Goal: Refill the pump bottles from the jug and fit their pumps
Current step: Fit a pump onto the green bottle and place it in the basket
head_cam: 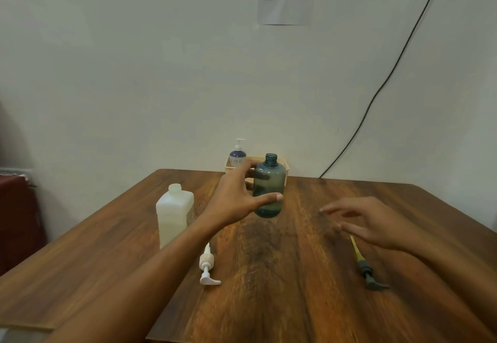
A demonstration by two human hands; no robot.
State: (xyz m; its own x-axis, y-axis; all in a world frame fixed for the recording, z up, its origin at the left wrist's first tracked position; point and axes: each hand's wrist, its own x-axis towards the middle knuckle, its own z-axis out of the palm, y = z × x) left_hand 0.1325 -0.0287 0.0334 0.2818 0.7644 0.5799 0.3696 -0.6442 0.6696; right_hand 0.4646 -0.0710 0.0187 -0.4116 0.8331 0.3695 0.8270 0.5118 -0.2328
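Note:
My left hand (236,197) grips a translucent teal bottle (269,181) with an uncapped neck, holding it upright just above the table's middle. My right hand (368,221) hovers to the right of the bottle, fingers spread, holding nothing, slightly blurred. A white jug (173,213) without a cap stands to the left of my left arm. A white pump (207,267) lies on the table beside my left forearm. A grey pump with a yellow tube (363,264) lies under my right wrist. A blue bottle with a white pump (237,154) stands in a basket at the back.
The beige basket (286,168) sits at the far edge of the wooden table (269,289), against the wall. A black cable (376,95) runs down the wall at right. A dark red object (16,221) stands left of the table.

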